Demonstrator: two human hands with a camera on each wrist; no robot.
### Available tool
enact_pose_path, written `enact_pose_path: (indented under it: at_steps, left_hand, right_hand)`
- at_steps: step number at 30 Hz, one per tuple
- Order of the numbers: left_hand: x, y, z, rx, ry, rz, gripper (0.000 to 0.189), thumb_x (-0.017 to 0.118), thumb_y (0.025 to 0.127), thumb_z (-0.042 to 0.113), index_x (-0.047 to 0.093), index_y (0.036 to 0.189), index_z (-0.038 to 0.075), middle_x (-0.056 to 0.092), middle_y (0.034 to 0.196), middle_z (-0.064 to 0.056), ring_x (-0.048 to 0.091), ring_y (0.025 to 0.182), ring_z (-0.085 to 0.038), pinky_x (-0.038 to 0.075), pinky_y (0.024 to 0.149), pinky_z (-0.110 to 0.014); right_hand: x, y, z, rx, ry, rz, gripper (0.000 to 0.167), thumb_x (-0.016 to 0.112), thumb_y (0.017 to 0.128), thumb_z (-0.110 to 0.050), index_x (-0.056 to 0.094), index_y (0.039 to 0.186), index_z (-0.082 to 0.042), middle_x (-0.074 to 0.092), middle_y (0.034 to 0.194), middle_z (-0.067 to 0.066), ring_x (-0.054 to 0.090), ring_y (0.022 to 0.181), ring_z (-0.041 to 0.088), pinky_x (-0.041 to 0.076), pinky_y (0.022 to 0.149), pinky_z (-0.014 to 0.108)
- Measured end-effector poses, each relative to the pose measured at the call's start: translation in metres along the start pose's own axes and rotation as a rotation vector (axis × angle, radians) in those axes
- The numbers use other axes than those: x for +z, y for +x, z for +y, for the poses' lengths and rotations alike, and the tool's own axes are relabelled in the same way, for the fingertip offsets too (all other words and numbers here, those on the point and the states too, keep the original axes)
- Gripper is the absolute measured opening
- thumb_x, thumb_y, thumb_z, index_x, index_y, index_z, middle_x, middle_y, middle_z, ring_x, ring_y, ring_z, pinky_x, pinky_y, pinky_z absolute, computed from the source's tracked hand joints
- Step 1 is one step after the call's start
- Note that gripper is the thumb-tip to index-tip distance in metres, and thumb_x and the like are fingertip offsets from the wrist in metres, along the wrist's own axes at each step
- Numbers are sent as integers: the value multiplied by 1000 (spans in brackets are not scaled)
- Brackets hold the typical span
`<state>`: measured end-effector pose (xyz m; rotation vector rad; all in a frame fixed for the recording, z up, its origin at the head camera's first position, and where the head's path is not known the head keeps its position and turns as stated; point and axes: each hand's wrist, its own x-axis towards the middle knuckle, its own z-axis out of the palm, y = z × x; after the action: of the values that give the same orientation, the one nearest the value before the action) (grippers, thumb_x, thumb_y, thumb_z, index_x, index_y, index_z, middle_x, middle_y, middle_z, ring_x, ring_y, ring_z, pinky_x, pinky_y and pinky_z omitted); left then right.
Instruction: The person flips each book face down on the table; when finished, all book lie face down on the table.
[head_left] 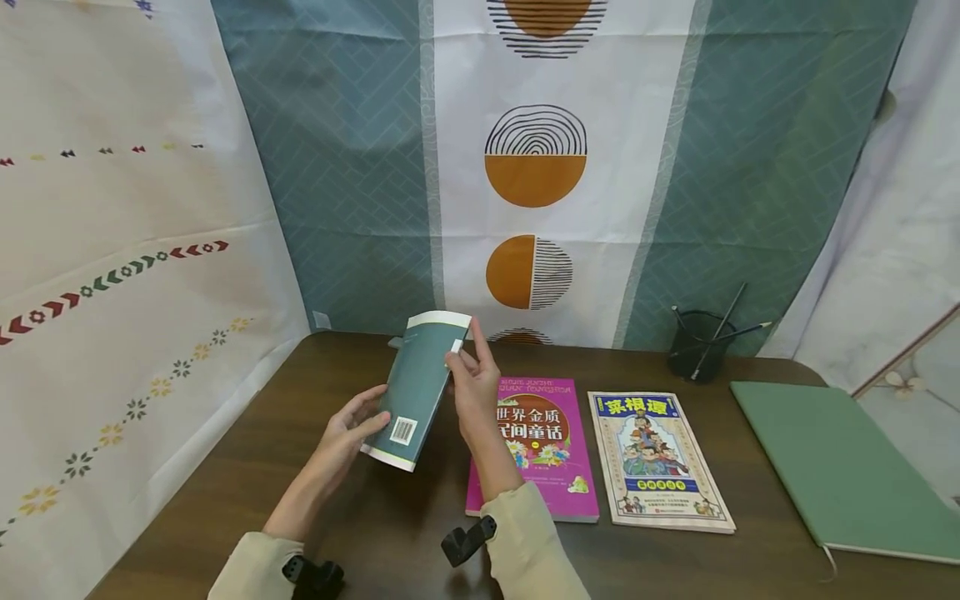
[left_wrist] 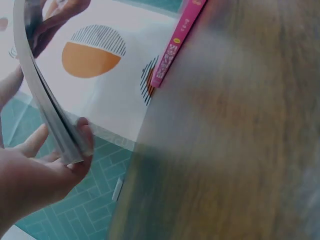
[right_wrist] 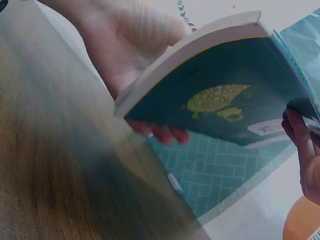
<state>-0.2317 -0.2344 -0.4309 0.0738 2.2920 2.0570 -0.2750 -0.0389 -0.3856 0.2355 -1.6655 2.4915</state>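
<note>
Both hands hold up a thin teal paperback book (head_left: 422, 383), tilted above the table, its back cover with a barcode turned toward the head camera. The left hand (head_left: 351, 429) grips the lower left edge, thumb on the back cover. At the upper right side, the right hand (head_left: 476, 387) holds the spine edge, with the index finger stretched along it. In the left wrist view the pages' edge shows a narrow gap beside the left hand (left_wrist: 50, 175). The front cover (right_wrist: 215, 105), with a yellowish drawing, shows in the right wrist view.
On the brown table (head_left: 315, 367) lie a pink book (head_left: 555, 467), partly behind the right forearm, a cream illustrated book (head_left: 660, 467) and a large green notebook (head_left: 847, 467). A black pen holder (head_left: 693, 350) with pencils stands at the back right. A patterned cloth (head_left: 360, 167) hangs behind.
</note>
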Motion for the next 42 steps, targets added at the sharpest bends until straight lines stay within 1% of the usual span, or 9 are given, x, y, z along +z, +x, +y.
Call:
enact_pose_path:
  at_steps: [3, 8, 14, 20, 28, 32, 36, 39, 42]
  left_hand:
    - [-4, -1, 0, -14, -2, 67, 58, 61, 94, 18, 39, 148, 8, 43, 143, -1, 41, 127, -8, 37, 98, -15]
    - [-5, 2, 3, -12, -22, 102, 63, 66, 91, 14, 39, 148, 5, 37, 155, -8, 36, 136, -13, 38, 95, -7]
    - [-5, 4, 6, -31, -61, 138, 63, 66, 90, 8, 41, 147, 3, 38, 155, -11, 42, 125, -2, 42, 92, -7]
    - [-6, 5, 8, -24, -105, 182, 64, 67, 88, 3, 41, 147, 3, 37, 156, -10, 42, 127, -2, 43, 92, -6]
    - [-5, 6, 6, -78, -170, 252, 65, 67, 86, -1, 42, 146, 3, 39, 154, -10, 52, 112, 6, 51, 85, -10]
    - [-4, 5, 4, -63, -188, 268, 65, 66, 86, -4, 42, 146, 2, 39, 156, -9, 53, 110, 9, 51, 85, -9]
    - [-4, 4, 4, -66, -206, 284, 66, 65, 86, -5, 41, 147, 3, 35, 158, -5, 53, 108, 11, 51, 84, -9]
    - [-4, 4, 3, -76, -217, 302, 67, 65, 85, -6, 42, 147, 5, 33, 159, -4, 58, 100, 11, 54, 80, -11]
    - [-2, 6, 1, -72, -219, 322, 67, 66, 84, -7, 43, 146, 5, 34, 159, -5, 61, 92, 10, 54, 77, -12]
  right_hand:
    - [-2, 1, 2, 17, 14, 6, 66, 54, 95, -9, 31, 154, -26, 63, 130, 21, 66, 81, 4, 54, 64, 19]
    - [-6, 4, 5, 37, 26, 10, 65, 54, 95, -8, 32, 153, -28, 63, 131, 21, 66, 77, 4, 55, 64, 19]
    - [-10, 6, 6, 57, 20, 26, 65, 54, 95, -8, 33, 152, -29, 63, 130, 20, 65, 74, 3, 54, 61, 18]
    - [-13, 13, 14, 82, 8, 36, 62, 56, 95, -10, 37, 151, -29, 65, 128, 18, 63, 69, 3, 51, 60, 20]
    - [-19, 16, 25, 161, -40, 51, 57, 60, 95, -16, 43, 147, -32, 63, 134, 14, 63, 77, 0, 49, 62, 17]
    - [-20, 15, 27, 159, -53, 33, 58, 59, 95, -15, 41, 148, -30, 62, 134, 14, 64, 79, 2, 50, 64, 18]
    - [-19, 15, 29, 162, -27, -12, 62, 57, 94, -7, 39, 150, -24, 60, 136, 18, 64, 79, 1, 52, 69, 19]
    - [-19, 15, 32, 166, -8, -68, 65, 55, 94, -3, 34, 153, -21, 55, 140, 20, 62, 81, 0, 52, 72, 20]
    - [-23, 18, 38, 195, 25, -116, 68, 53, 95, -2, 28, 155, -24, 49, 147, 17, 62, 82, 0, 50, 72, 20]
